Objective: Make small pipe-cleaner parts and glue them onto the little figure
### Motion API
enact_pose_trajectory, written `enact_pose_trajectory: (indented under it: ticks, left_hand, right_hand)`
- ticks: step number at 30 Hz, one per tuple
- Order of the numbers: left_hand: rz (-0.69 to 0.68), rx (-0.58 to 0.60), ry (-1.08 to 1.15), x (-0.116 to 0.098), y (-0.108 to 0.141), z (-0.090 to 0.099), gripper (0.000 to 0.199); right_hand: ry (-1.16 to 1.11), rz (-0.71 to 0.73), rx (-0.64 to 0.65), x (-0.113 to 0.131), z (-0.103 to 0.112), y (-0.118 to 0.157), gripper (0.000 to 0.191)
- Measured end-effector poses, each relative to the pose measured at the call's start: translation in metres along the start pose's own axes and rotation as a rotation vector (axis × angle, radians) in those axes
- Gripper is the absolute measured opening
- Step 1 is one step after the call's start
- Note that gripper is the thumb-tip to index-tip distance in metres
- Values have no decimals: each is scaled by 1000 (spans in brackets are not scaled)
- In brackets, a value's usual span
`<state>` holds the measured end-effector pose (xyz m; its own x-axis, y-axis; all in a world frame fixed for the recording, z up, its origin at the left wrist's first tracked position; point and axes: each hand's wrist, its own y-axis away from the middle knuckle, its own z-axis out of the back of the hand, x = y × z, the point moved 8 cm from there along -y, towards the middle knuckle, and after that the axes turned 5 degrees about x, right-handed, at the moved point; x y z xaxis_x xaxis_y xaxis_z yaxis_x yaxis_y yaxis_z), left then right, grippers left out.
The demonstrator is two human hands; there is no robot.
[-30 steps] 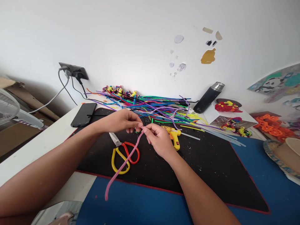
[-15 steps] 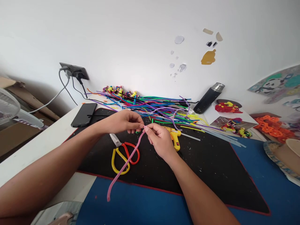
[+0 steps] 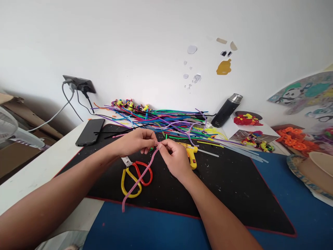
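A pink pipe cleaner (image 3: 139, 180) is pinched near its upper end between my two hands, above the black mat (image 3: 221, 201). My left hand (image 3: 139, 141) is closed, thumb and forefinger gripping the tip. Right beside it, my right hand (image 3: 174, 156) pinches the same pipe cleaner, fingertips almost meeting. Its long free end hangs down toward the mat's front edge, crossing in front of the scissors (image 3: 132, 196) with one yellow and one red handle. Behind my right hand lies a yellow glue gun (image 3: 191, 158) with a clear glue stick (image 3: 208, 152) in its back.
Many coloured pipe cleaners (image 3: 169, 119) are heaped along the wall. A phone (image 3: 90, 132) lies at the left. A black flask (image 3: 227, 111) and a white box (image 3: 253, 130) stand back right. Small colourful figures (image 3: 129, 104) sit behind the heap. A fan (image 3: 7, 125) is far left.
The free end of the pink pipe cleaner has swung up slightly and curves more. Both hands keep their pinch close together. The whole view has shifted a little.
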<state>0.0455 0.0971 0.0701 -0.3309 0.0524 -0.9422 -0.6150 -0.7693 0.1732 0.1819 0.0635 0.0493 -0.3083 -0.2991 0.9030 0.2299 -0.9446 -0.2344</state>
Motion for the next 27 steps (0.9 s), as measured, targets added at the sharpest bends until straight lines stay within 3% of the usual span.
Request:
enact_pose_trajectory:
  ticks: [5,10,16,22,27]
  left_hand:
    - [-64,-72,-76,-8,3,7,23]
    - [-99,-125,-148,-15,7,9,22]
    - [-93,-160,-203,-15,8,6,20]
    - [-13,-204,-170,4,2,5,20]
    - [-23,-89,-106,2,1,3,29]
  right_hand:
    - [-298,-95,109,-13,-11,-2,29]
    - [-396,-127,144,-16,-16,-2,36]
    - [-306,-122,111,-14,-15,-1,32]
    - [-77,-62,5,-12,-5,-2,30]
    - [-82,-56,-1,-11,-3,-2,28]
